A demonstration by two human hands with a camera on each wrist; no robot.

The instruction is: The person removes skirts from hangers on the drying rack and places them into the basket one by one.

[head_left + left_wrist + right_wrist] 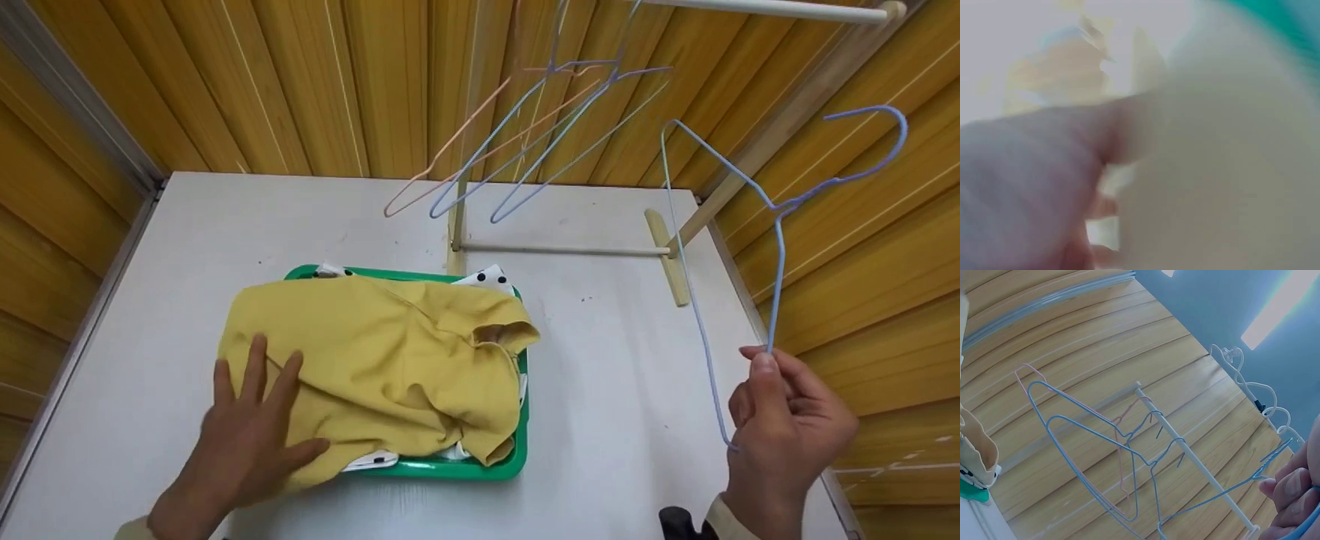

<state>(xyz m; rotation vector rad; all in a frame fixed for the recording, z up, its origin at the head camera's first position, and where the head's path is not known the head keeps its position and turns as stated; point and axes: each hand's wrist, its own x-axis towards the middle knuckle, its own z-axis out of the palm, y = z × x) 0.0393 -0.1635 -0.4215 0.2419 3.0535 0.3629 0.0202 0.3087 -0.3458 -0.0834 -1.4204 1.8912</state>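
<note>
A yellow garment [375, 337] lies draped over a green basket [450, 471], an opening showing at its right end. Spread out over the garment's left part is my left hand [244, 442], its fingers straight. The left wrist view is blurred: that hand [1033, 185] appears beside a pale stretch of cloth [1230, 157]. On the right, my right hand [795, 427] pinches the arm of a blue wire hanger [781, 262] between thumb and forefinger, with the hook up. In the right wrist view, part of the hanger [1213, 497] extends from the curled fingers [1292, 489].
Behind the basket stands a wooden rack with a white rail [780, 7]. From it hang a pink hanger [480, 109] and two blue hangers [495, 133]. White cloth with black dots [487, 279] pokes out of the basket. Wood-patterned walls [300, 90] border the white table [600, 360].
</note>
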